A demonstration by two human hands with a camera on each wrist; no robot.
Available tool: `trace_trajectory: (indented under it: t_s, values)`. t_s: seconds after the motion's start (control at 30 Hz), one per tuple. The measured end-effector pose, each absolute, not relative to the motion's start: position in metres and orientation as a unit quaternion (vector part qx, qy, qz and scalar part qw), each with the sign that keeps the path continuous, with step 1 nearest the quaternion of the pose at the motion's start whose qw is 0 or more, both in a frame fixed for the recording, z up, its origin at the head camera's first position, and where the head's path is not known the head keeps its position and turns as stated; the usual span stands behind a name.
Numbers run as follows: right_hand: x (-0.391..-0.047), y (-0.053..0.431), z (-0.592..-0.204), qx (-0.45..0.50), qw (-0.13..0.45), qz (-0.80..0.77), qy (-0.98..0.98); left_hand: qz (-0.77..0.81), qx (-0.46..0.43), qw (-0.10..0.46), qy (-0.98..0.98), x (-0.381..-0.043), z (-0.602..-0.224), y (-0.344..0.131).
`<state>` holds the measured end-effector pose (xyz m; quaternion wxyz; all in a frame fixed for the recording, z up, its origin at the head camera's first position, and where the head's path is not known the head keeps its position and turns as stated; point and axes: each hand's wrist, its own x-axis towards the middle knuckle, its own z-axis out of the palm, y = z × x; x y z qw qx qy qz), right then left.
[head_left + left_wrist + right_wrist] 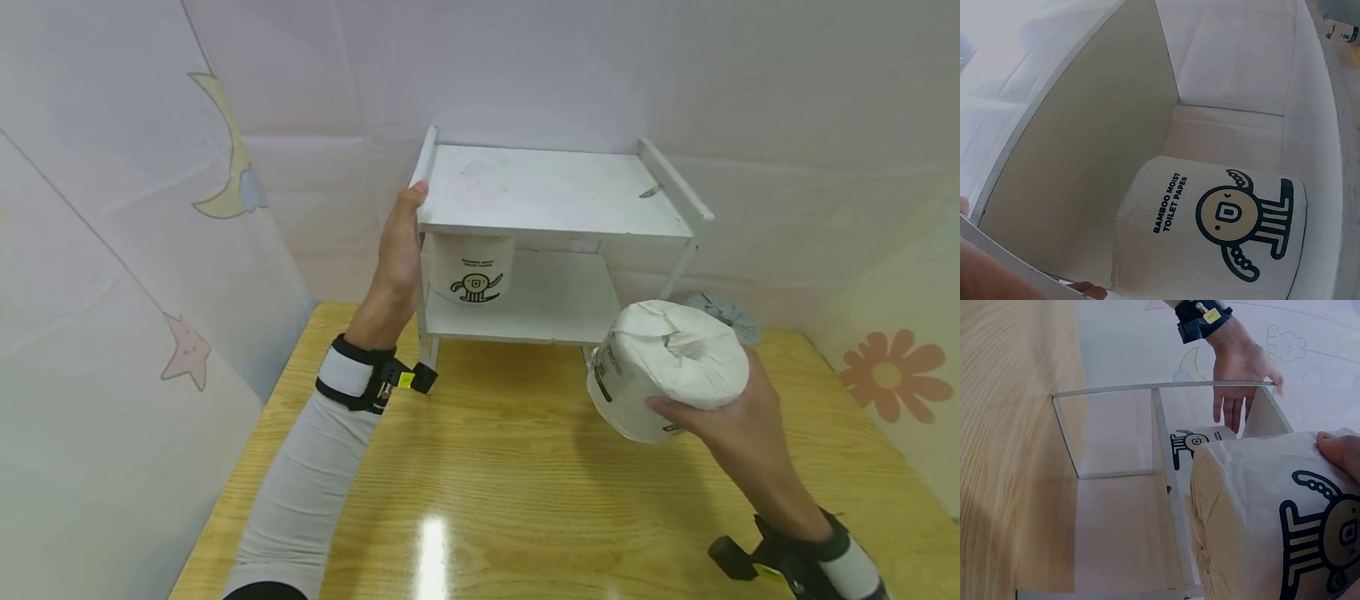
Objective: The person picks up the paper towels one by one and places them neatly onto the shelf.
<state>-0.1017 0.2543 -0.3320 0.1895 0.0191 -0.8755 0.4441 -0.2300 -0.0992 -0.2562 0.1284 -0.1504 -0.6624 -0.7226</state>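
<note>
A small white two-tier shelf (555, 192) stands on the wooden table. My left hand (399, 254) grips its left side, the thumb over the upper rail and the fingers reaching down the side. On the lower tier, at the left end, a white-wrapped toilet paper roll (1210, 231) stands upright, printed with a cartoon figure. A second wrapped toilet paper roll (660, 375) is in my right hand (738, 425), held in front of the shelf's right end and tilted, its gathered wrapper top facing me. Some of the right fingers are hidden behind the roll.
A grey crumpled bundle (723, 317) lies behind my right hand. Wooden tabletop (495, 467) stretches in front of the shelf. Pale printed cloth (540, 75) hangs behind and at both sides. A small mark (651, 191) shows on the upper tier.
</note>
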Motion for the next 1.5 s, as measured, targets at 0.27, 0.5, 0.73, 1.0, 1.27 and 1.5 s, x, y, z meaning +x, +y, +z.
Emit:
trace_trajectory:
  t_s: [0.27,0.5,0.73,1.0,1.27,1.5]
  values:
    - [-0.107,0.243,-0.328,0.033,0.187,0.449,-0.873,-0.725,-0.153,0.128,-0.659,-0.229,-0.256,-0.100]
    - [-0.113,0.231,-0.324,0.044,0.193,0.452,-0.870,-0.726,-0.162,0.126,-0.657,-0.228,-0.256,-0.100]
    - [-0.123,0.220,-0.322,0.080,0.210,0.483,-0.846,-0.727,-0.165,0.126,-0.655,-0.229,-0.256,-0.100]
    - [-0.132,0.205,-0.318,0.091,0.205,0.519,-0.825,-0.727,-0.166,0.126,-0.655,-0.228,-0.255,-0.099]
    - [-0.146,0.188,-0.317,0.096,0.211,0.524,-0.819,-0.726,-0.157,0.125,-0.658,-0.229,-0.255,-0.100]
    - [-0.160,0.180,-0.319,0.096,0.215,0.516,-0.824,-0.723,-0.152,0.126,-0.662,-0.229,-0.255,-0.100]
